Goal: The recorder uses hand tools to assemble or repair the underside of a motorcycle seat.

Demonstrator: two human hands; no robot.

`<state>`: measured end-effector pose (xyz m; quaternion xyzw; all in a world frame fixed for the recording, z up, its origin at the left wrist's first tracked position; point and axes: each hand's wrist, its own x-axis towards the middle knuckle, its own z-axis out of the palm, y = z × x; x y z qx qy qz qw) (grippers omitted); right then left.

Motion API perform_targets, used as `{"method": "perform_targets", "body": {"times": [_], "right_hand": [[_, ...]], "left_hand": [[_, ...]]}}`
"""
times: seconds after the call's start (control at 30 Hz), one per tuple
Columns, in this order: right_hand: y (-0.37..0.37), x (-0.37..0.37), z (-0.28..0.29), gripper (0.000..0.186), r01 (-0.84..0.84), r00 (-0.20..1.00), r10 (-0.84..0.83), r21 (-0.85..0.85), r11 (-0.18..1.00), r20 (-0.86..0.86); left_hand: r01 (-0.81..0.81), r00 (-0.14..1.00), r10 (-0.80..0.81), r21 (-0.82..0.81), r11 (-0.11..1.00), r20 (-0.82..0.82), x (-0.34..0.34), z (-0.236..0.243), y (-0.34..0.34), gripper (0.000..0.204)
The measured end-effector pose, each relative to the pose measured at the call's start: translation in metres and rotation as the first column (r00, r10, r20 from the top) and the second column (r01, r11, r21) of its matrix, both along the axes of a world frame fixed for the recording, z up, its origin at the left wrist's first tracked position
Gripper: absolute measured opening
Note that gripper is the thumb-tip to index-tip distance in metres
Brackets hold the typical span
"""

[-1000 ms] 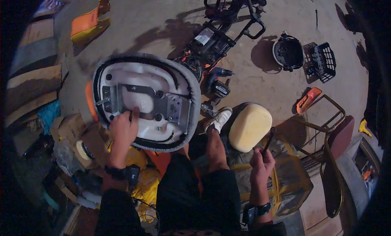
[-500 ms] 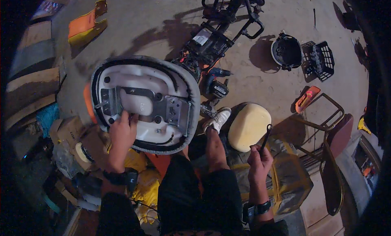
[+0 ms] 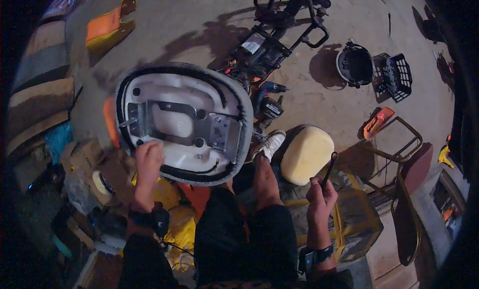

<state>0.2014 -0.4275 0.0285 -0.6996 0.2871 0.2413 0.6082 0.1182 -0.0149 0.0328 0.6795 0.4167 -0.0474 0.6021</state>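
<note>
An upturned grey-rimmed seat [image 3: 187, 89] lies before me, its white underside showing a metal mounting bracket [image 3: 223, 139]. Over its lower-left part is my left hand [image 3: 148, 166], fingers curled together below the bracket; whether anything is in them is hidden. My right hand [image 3: 320, 201], lower right, grips a dark wrench [image 3: 331, 165] with its ring end up. Beside it sits a cream foam pad [image 3: 308, 154] on something dark.
A black vehicle frame [image 3: 269, 49], cordless drills [image 3: 269, 107], a round black bucket [image 3: 355, 64], a black basket [image 3: 396, 77] and an orange part [image 3: 378, 122] are on the floor. A folding chair [image 3: 414, 174] lies right; cardboard [image 3: 82, 161] and yellow bags [image 3: 179, 229] lie lower left.
My left fingers have drawn back from the bracket's opening toward the seat's lower-left edge. My right hand still holds the wrench, now a little higher than a second ago.
</note>
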Motion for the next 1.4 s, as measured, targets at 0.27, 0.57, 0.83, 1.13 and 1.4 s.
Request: {"method": "perform_targets", "body": {"times": [0.27,0.57,0.83,1.13,1.4], "right_hand": [[0.007,-0.005,-0.005,0.013,-0.037,0.999,0.037,-0.037,0.999,-0.009],[0.015,-0.004,-0.001,0.014,-0.016,0.999,0.016,-0.010,1.000,-0.039],[0.008,-0.009,-0.010,0.011,-0.066,0.997,0.067,-0.041,0.997,0.031],[0.000,-0.004,-0.012,0.014,-0.040,0.999,0.041,-0.009,0.999,0.014],[-0.003,-0.002,-0.012,0.015,-0.046,0.999,0.047,-0.021,0.999,0.021]], "left_hand": [[0.378,0.914,-0.369,0.024,0.926,-0.168,0.018,0.020,-0.022,0.029],[0.916,0.399,-0.624,0.316,0.246,-0.672,0.042,0.010,-0.065,0.032],[0.690,0.709,-0.705,-0.204,0.694,0.002,0.044,0.036,-0.033,0.028],[0.134,0.989,-0.088,-0.457,0.879,0.120,0.057,0.002,-0.052,0.017],[0.544,0.518,-0.845,0.813,0.206,-0.132,0.096,-0.021,-0.053,0.019]]}}
